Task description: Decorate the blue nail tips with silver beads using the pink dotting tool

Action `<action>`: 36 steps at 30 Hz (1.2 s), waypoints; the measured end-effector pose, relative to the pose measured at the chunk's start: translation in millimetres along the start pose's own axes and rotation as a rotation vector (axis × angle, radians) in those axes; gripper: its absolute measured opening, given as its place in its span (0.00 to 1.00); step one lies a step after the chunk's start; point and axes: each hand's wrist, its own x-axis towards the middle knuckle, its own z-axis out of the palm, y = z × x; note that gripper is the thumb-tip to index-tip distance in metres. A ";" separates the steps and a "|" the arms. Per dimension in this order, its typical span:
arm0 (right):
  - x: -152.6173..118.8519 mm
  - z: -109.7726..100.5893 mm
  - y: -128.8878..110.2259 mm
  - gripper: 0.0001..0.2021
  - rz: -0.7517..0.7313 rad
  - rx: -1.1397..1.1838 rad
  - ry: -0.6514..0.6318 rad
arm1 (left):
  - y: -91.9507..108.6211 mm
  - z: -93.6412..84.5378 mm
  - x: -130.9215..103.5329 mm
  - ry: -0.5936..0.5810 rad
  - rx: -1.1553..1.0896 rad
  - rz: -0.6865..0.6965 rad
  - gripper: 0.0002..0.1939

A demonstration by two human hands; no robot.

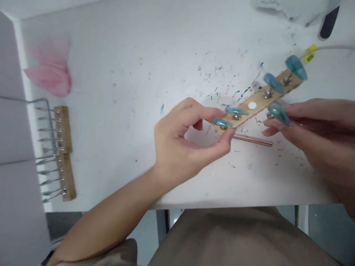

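Observation:
My left hand (185,140) pinches the lower left end of a wooden nail display strip (259,101) between thumb and fingers. The strip is tilted above the table, its far end up and to the right. Several glossy teal false nails, such as one false nail (296,67) at the far end, stand on small metal mounts along it. A white round spot lies between the mounts. Closed to the right of the strip, my right hand (318,127) grips a loose teal false nail (279,113) with a metal mount under it. A pinkish metallic stick (253,140) lies beneath the strip.
Two more wooden strips (65,129) with slim nails on mounts stand at the left beside a metal wire frame (48,118). Pink crumpled material (52,77) lies behind them. A plastic packet (298,11) and a yellow-tagged cable (332,47) are at upper right. Paint specks mark the white table (111,122).

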 end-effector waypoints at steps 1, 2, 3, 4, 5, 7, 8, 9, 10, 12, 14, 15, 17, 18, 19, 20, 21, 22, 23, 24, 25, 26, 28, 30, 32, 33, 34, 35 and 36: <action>-0.6 -0.2 1.1 0.12 -0.043 -0.015 -0.014 | 7.1 1.7 -0.8 -0.030 0.026 -0.053 0.15; -0.7 -0.3 2.4 0.11 -0.071 -0.030 -0.017 | 14.1 2.2 -0.9 -0.079 0.072 -0.161 0.13; -0.6 -0.1 3.6 0.11 -0.091 -0.038 -0.021 | 20.7 1.8 -0.4 -0.082 0.067 -0.168 0.13; -0.2 0.2 4.7 0.11 -0.100 -0.038 -0.028 | 26.5 0.8 0.7 -0.042 0.019 -0.084 0.13; 0.1 0.5 5.4 0.11 -0.099 -0.037 -0.028 | 31.3 -0.6 2.1 -0.052 0.026 -0.099 0.13; 0.7 1.5 5.6 0.11 -0.097 -0.035 -0.022 | 37.4 -3.4 5.0 -0.147 0.075 -0.193 0.10; 1.0 2.0 5.1 0.11 -0.099 -0.046 -0.016 | 38.9 -4.4 6.0 -0.174 0.095 -0.223 0.10; 1.2 2.5 4.3 0.11 -0.094 -0.059 -0.005 | 39.3 -5.0 6.5 -0.180 0.098 -0.228 0.10; 1.4 3.0 3.3 0.10 -0.087 -0.069 0.007 | 38.9 -5.1 6.4 -0.165 0.090 -0.214 0.10; 1.6 3.6 1.4 0.10 -0.099 -0.077 0.003 | 35.4 -4.1 4.6 -0.122 0.072 -0.193 0.12; 0.4 3.2 1.5 0.11 -0.099 -0.084 -0.012 | 29.3 -2.2 1.6 -0.082 0.050 -0.146 0.13; -1.4 2.2 3.1 0.12 -0.091 -0.086 -0.013 | 25.7 -0.9 0.1 -0.067 0.041 -0.117 0.14; -8.4 -1.7 10.3 0.18 -0.044 -0.097 0.000 | 17.8 2.5 -2.4 -0.060 0.042 -0.106 0.14; -13.5 -4.8 15.9 0.22 -0.013 -0.095 0.015 | 13.9 4.5 -3.3 -0.069 0.056 -0.134 0.14; -19.5 -8.5 22.3 0.26 0.013 -0.091 0.030 | 10.3 6.5 -4.0 -0.053 0.052 -0.121 0.13; -25.9 -12.6 29.1 0.28 0.036 -0.086 0.041 | 7.1 8.4 -4.4 0.001 0.028 -0.039 0.13; -32.0 -16.7 35.5 0.28 0.050 -0.086 0.047 | 4.8 9.7 -4.7 0.052 0.017 -0.004 0.13; -37.3 -20.4 40.6 0.28 0.054 -0.091 0.045 | 3.3 10.4 -4.8 0.092 0.011 0.007 0.12; -41.2 -23.0 44.0 0.28 0.054 -0.099 0.042 | 2.8 10.3 -4.8 0.094 0.007 0.007 0.12; -43.1 -24.4 45.3 0.27 0.050 -0.109 0.036 | 3.1 9.4 -4.7 0.029 0.020 -0.049 0.12; -42.9 -24.2 44.3 0.27 0.044 -0.121 0.029 | 4.2 7.9 -4.5 -0.028 0.032 -0.100 0.12; -40.6 -22.6 41.3 0.27 0.032 -0.132 0.023 | 5.9 6.1 -4.3 -0.052 0.031 -0.115 0.13; -30.5 -16.4 31.3 0.25 -0.039 -0.161 0.003 | 10.6 2.4 -3.6 -0.039 0.018 -0.077 0.14; -16.9 -9.1 20.5 0.20 -0.199 -0.208 -0.042 | 16.5 -0.6 -2.9 -0.038 0.017 -0.067 0.16; -4.8 -3.5 12.8 0.18 -0.368 -0.262 -0.081 | 21.3 -2.4 -2.3 -0.076 0.059 -0.177 0.15; -0.3 -1.6 10.5 0.19 -0.422 -0.283 -0.089 | 22.1 -2.6 -2.2 -0.081 0.071 -0.200 0.14; 2.8 -0.3 9.1 0.19 -0.448 -0.297 -0.091 | 21.4 -2.2 -2.3 -0.093 0.066 -0.197 0.13; 4.8 0.4 8.4 0.19 -0.454 -0.300 -0.087 | 19.2 -1.1 -2.7 -0.081 0.047 -0.159 0.13; 5.7 0.8 8.1 0.19 -0.452 -0.298 -0.079 | 15.6 0.8 -3.2 -0.072 0.038 -0.129 0.14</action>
